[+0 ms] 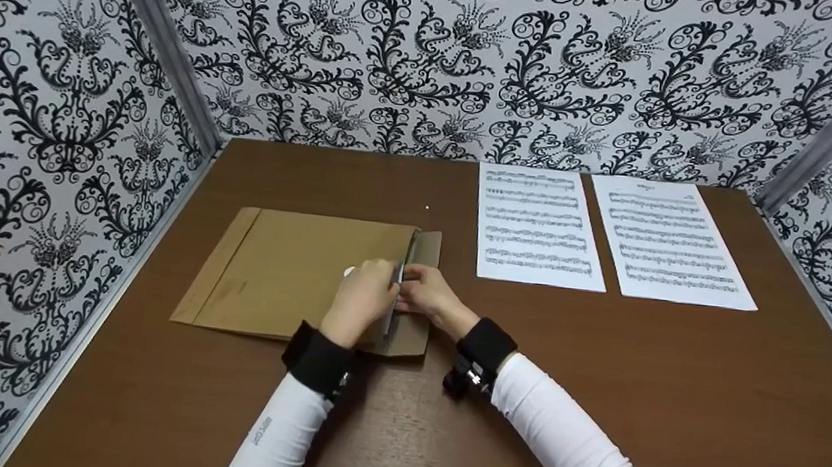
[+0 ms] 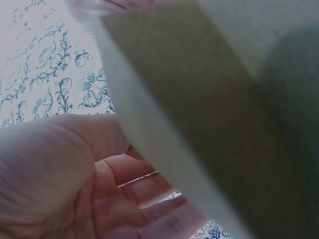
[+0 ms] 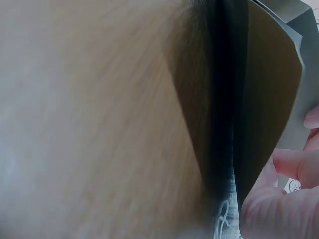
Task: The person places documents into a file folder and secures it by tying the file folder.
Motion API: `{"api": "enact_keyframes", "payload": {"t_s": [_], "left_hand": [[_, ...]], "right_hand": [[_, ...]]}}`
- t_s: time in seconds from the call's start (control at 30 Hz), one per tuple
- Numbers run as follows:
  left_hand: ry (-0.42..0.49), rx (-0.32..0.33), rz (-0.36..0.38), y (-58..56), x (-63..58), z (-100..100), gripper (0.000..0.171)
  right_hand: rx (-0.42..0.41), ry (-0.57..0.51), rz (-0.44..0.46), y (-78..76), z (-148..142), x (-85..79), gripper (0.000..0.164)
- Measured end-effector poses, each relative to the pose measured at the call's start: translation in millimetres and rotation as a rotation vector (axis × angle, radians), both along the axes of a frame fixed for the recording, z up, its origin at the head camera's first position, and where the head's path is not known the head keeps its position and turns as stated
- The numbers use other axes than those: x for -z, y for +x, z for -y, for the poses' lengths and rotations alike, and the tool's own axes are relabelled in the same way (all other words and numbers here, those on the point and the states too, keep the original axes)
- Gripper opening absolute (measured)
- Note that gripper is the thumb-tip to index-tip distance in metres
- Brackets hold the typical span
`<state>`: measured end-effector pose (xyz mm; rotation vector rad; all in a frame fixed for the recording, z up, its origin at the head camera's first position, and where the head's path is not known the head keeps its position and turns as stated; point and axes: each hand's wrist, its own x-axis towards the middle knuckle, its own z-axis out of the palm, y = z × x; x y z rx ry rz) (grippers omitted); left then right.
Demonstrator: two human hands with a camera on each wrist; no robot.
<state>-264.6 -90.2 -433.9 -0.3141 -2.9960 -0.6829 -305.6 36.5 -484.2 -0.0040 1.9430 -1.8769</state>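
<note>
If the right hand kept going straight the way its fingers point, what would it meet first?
The right hand points left along the envelope's open end, so it would probably meet the left hand first, as the two already look close together at the flap. Depth is unclear.

A tan-brown envelope [image 1: 292, 271] is seen under the left hand [image 1: 363, 298], with a slightly darker brown flap [image 1: 426, 248] just beyond the right hand [image 1: 431, 299]. A dark brown table [image 1: 672, 406] is seen all round both hands. Two white sheets [image 1: 612, 232], printed with grey-black lines of music notation, are seen well beyond the right hand, off to its right. White walls [image 1: 439, 55], patterned with black scrolling floral ornament, are seen beyond everything. White sleeves [image 1: 571, 443] with black wrist bands [image 1: 485, 345] are worn behind the hands.
</note>
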Motion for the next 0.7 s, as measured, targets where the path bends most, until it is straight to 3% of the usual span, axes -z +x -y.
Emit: {"api": "enact_keyframes", "payload": {"t_s": [0.5,0.7], "left_hand": [[0.017,0.032,-0.023,0.3,-2.7,4,0.014],[0.050,0.028,0.016,-0.7,-3.3,4,0.019]], "right_hand": [[0.027,0.038,-0.036,5.8,15,2.7,0.044],[0.004,0.046,-0.020,4.7,13,2.3,0.044]]}}
